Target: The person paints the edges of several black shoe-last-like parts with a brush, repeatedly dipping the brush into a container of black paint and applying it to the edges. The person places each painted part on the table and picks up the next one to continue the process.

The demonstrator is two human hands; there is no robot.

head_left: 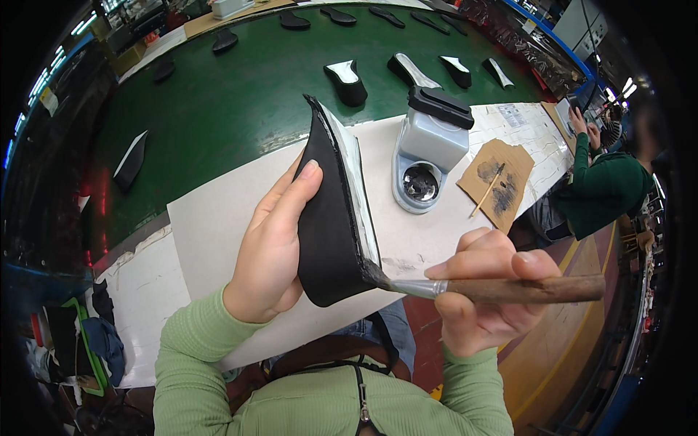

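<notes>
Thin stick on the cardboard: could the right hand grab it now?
Probably not: the right hand is holding the thick brush, though nothing seems to block the way to the thin stick.

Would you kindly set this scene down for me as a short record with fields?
Left hand: grips a black curved piece with a white side
Right hand: holds a wooden-handled brush, its dark tip at the piece's lower right corner
Container: pale grey, black block on top, round opening below
Cardboard: brown, dark-stained, thin stick lying on it
Green surface: several black pieces spread across it
Other person: far right, dark green top
</notes>
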